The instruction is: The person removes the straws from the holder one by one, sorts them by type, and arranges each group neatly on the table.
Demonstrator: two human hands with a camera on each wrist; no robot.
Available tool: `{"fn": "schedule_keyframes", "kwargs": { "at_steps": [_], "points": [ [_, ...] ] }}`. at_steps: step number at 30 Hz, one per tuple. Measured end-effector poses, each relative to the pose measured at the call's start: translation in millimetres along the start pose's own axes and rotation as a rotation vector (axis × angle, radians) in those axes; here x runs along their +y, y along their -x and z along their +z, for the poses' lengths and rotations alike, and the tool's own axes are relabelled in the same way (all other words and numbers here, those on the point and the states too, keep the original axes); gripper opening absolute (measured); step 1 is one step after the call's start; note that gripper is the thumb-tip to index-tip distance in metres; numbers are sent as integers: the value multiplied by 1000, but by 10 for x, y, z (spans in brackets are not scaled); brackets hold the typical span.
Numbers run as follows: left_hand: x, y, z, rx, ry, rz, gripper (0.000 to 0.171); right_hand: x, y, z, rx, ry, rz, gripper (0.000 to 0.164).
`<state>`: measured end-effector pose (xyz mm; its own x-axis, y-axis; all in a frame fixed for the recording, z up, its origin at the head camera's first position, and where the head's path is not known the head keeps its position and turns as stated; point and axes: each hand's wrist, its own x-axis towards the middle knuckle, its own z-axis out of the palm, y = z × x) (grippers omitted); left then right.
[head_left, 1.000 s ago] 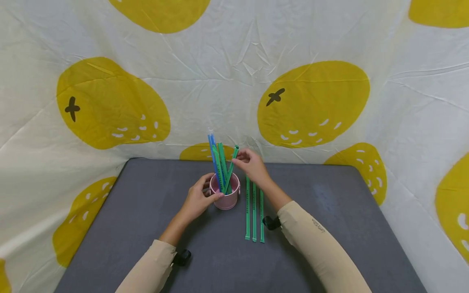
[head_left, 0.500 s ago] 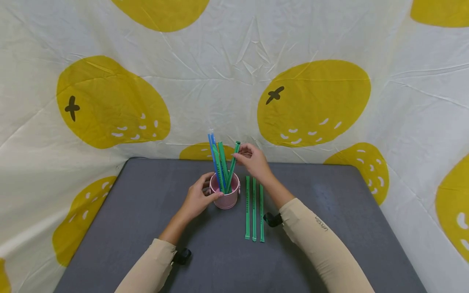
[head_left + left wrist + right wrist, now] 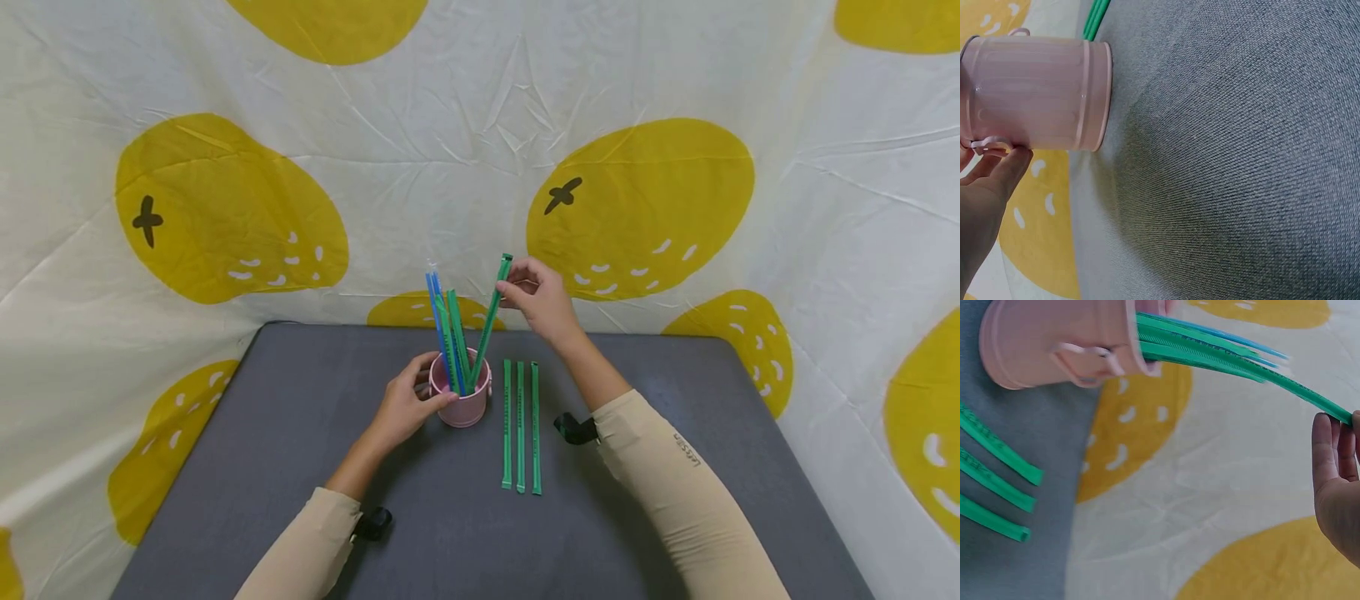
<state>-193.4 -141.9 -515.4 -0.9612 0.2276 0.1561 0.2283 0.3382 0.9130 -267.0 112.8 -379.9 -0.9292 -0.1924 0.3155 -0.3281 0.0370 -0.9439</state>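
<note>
A small pink bucket [image 3: 463,412] stands upright on the table, and my left hand [image 3: 401,408] grips its left side, thumb near the front of the rim. In the left wrist view, fingertips touch the bucket wall [image 3: 1041,94] beside a handle lug. My right hand [image 3: 543,302] pinches a green-wrapped straw [image 3: 492,317] near its top end. That straw slants up to the right, its lower end inside the bucket. Other green straws [image 3: 455,321] and blue straws [image 3: 432,292] lean in the bucket; their lower ends are partly hidden.
Three green-wrapped straws [image 3: 521,425] lie side by side on the dark grey table [image 3: 300,467], right of the bucket. Behind the table's far edge hangs a white cloth [image 3: 427,125] with yellow fruit prints.
My right hand has risen and moved right, drawing the pinched straw upward while its lower end stays in the bucket. The left hand and bucket have hardly moved.
</note>
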Motion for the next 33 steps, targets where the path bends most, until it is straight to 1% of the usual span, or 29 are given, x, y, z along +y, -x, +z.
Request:
{"fn": "schedule_keyframes", "kwargs": {
  "at_steps": [4, 11, 15, 18, 22, 25, 29, 33],
  "points": [
    [-2, 9, -2, 0, -13, 0, 75, -141, -21, -118, 35, -38, -38, 17],
    [8, 13, -7, -4, -9, -10, 75, -383, -4, -395, 128, -147, -55, 13],
    [1, 9, -11, -4, -1, -10, 75, -463, 2, -556, 163, -209, -86, 11],
    [6, 1, -5, -4, -5, -8, 76, -491, 23, -671, 188, -220, -103, 11],
    [26, -3, 1, -1, -17, -6, 77, -501, 80, -799, 200, -191, -89, 13],
    [34, -1, 1, -1, -14, -4, 77, -457, 133, -867, 194, -121, -47, 16],
    [34, 8, -1, 1, 2, -4, 77, -315, 206, -927, 167, -3, 30, 19],
    [46, 15, 1, 3, 2, 1, 77, -144, 279, -969, 140, 98, 79, 26]
  ]
}}
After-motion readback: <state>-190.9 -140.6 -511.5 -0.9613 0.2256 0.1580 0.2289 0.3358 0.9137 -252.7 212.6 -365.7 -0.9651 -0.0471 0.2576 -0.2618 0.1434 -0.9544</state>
